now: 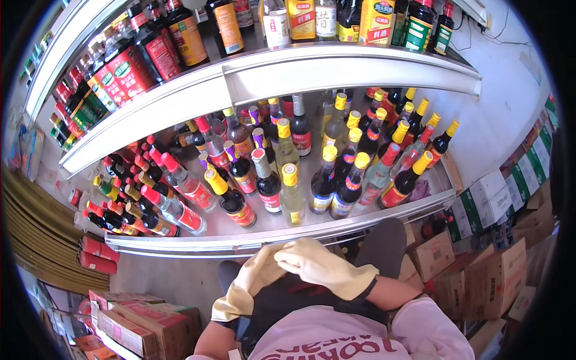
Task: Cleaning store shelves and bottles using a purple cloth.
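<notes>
Both my hands wear cream rubber gloves and meet in front of my lap, just below the lower shelf's front edge [288,240]. My right hand [315,264] is curled and touches my left hand [261,272], overlapping its fingertips. Whether anything lies between them is hidden. Closest on the shelf beyond stand a clear bottle [292,202] of pale liquid with a yellow cap, a dark bottle [268,189] with a silver neck, and a dark yellow-capped bottle [231,202]. Two dark bottles with blue-and-white labels, one of them this bottle [346,195], stand to the right.
More bottles [130,72] fill the upper shelf behind its white front edge [351,67]. Red-capped bottles [153,220] crowd the lower shelf's left. Cardboard boxes [490,279] are stacked at my right, others [139,324] at my left. Two red cylinders [96,261] lie beside the left shelf end.
</notes>
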Motion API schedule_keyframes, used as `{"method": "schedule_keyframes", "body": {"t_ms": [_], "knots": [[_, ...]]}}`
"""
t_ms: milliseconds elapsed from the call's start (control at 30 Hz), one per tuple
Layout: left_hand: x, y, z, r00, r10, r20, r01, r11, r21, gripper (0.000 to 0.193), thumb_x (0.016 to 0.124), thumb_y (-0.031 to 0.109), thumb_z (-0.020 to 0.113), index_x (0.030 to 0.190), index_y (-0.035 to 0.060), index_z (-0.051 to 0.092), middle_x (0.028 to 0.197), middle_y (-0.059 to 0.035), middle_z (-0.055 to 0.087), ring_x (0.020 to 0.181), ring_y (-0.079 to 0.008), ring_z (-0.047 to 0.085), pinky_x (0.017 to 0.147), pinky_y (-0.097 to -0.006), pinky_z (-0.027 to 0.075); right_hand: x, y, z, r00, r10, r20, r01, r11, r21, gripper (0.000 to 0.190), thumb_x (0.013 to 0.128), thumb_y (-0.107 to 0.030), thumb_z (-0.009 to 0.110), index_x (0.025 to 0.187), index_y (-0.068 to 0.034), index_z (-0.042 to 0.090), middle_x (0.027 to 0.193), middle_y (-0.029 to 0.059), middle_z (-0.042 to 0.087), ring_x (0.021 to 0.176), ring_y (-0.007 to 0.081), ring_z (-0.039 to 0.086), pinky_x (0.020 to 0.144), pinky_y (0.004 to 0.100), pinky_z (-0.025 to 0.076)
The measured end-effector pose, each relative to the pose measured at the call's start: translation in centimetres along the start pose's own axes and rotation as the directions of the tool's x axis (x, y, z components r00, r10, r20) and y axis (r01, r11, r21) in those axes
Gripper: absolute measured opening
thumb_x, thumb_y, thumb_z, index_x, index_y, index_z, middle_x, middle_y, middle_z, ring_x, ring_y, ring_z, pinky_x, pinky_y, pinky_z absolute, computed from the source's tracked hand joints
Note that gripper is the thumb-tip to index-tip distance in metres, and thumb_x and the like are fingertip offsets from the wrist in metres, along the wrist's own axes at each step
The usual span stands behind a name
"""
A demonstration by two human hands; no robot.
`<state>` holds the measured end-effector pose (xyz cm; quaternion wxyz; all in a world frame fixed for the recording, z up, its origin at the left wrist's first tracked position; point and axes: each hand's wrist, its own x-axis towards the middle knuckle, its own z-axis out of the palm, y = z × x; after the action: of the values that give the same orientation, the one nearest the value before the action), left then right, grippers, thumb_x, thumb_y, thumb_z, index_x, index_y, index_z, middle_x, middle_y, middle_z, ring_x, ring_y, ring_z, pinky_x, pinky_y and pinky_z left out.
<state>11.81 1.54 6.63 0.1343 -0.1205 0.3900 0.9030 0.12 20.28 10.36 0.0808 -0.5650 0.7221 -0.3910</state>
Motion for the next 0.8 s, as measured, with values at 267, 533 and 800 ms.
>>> {"method": "schedule_keyframes", "body": {"t_ms": [267, 533, 800], "knots": [[-2.7, -2.9, -5.3, 0.996, -0.085, -0.025, 0.071, 0.933, -0.353, 0.05, 0.115, 0.035, 0.045, 0.152, 0.0023, 0.052, 0.124, -0.0073, 0.068, 0.107, -0.0164, 0.064, 0.089, -0.03, 0.051, 2.2, -1.8, 5.0, 0.896, -0.031, 0.443, 0.201, 0.918, -0.341, 0.018, 0.094, -0.02, 0.061, 0.101, -0.004, 0.066, 0.1, 0.0096, 0.069, 0.097, 0.0319, 0.07, 0.082, 0.0456, 0.057], [-5.2, -3.6, -7.3, 0.95, -0.03, -0.311, -0.046, 0.971, -0.236, 0.025, 0.111, 0.027, 0.059, 0.122, 0.0068, 0.067, 0.093, 0.0035, 0.068, 0.073, -0.0091, 0.06, 0.062, -0.0242, 0.049, 3.5, -4.3, 4.5, 0.889, -0.174, 0.423, 0.291, 0.929, -0.229, 0.026, 0.094, -0.019, 0.065, 0.115, -0.004, 0.068, 0.113, 0.0137, 0.067, 0.113, 0.0309, 0.066, 0.098, 0.0448, 0.053], [-8.7, 0.0, -10.7, 0.886, 0.139, -0.443, -0.178, 0.983, -0.048, 0.036, 0.108, 0.021, 0.063, 0.134, -0.004, 0.066, 0.096, -0.0065, 0.074, 0.071, -0.004, 0.062, 0.057, -0.013, 0.045, 2.7, -3.0, 2.7, 0.958, -0.171, 0.231, 0.187, 0.981, -0.052, 0.027, 0.095, -0.013, 0.066, 0.115, 0.005, 0.068, 0.103, 0.02, 0.072, 0.091, 0.0389, 0.071, 0.084, 0.047, 0.058]]}}
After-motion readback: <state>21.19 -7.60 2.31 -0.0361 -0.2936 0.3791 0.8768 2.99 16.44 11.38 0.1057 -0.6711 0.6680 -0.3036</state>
